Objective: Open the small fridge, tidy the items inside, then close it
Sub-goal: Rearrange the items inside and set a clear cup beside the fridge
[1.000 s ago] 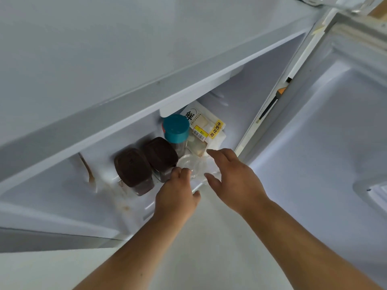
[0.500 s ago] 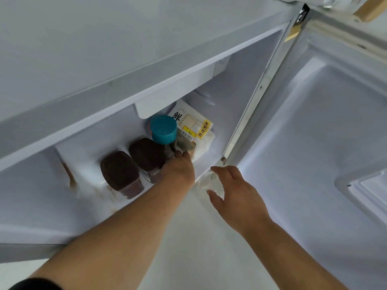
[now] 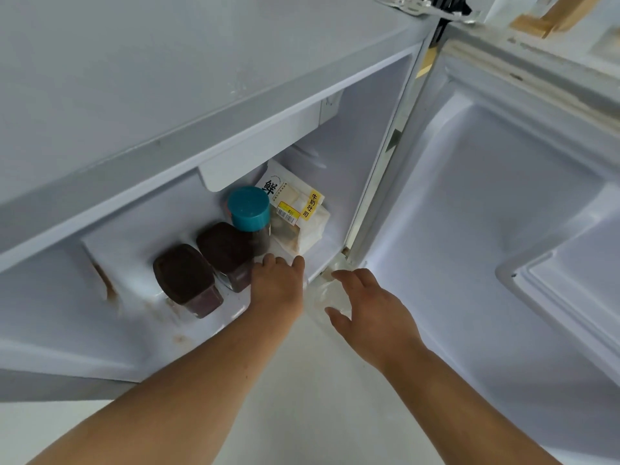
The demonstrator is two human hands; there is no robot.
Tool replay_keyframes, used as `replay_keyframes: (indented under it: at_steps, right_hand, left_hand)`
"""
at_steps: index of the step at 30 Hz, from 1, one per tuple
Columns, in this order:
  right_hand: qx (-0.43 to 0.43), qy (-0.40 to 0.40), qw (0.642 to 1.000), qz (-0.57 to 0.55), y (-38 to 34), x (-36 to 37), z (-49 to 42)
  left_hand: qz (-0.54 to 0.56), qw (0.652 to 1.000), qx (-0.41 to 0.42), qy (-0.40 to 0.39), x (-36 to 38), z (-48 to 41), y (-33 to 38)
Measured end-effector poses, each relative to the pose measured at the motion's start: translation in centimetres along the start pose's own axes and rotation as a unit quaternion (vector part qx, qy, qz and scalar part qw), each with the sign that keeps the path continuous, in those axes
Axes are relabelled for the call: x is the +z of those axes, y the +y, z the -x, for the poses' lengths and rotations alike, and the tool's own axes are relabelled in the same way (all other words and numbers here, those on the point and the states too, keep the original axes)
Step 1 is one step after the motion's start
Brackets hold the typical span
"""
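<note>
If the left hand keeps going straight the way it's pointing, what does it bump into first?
Probably the bread bag. The left hand points into the fridge, its fingers right at the bag's bottom edge, beside the teal-capped bottle. Depth is hard to judge.

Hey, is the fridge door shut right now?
No, the fridge door stands swung open to the right, and the left hand reaches in beside the teal-capped bottle.

- we see smooth, glossy white plastic lining the fridge door [image 3: 486, 182]
- matt teal plastic cap [image 3: 249, 207]
- printed, crinkled plastic bread bag [image 3: 298, 213]
- rust-stained fridge floor [image 3: 144, 297]
</note>
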State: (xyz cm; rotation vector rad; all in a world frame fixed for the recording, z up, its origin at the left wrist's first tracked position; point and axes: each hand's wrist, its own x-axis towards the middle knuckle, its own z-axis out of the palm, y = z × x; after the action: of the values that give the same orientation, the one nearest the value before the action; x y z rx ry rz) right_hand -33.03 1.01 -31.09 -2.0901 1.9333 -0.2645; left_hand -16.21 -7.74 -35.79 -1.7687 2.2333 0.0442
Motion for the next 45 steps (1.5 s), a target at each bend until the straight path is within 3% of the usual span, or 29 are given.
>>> replay_keyframes:
  at_steps: [5,13,31,45]
  right_hand:
    - [0.006,-0.005,1.000,0.003,0.1,-1.5,1.8]
    - [0.025,-0.039,0.999,0.014,0.2,-3.5,7.2]
    - [-0.026,-0.029,0.999,0.026,-2.5,-8.5,20.2]
    - [0.001,-0.062,0.998,0.019,-9.2,-5.5,20.0]
  left_hand:
    - [0.007,0.999,0.034,0.040,-1.7,3.4,0.5]
    - [0.148,0.986,0.069,-0.038,-4.1,10.0,1.6]
    - [0.080,0.992,0.094,-0.017,-7.2,26.0,3.1]
    - [0.102,0.987,0.122,-0.016,-3.0,27.4,-4.1]
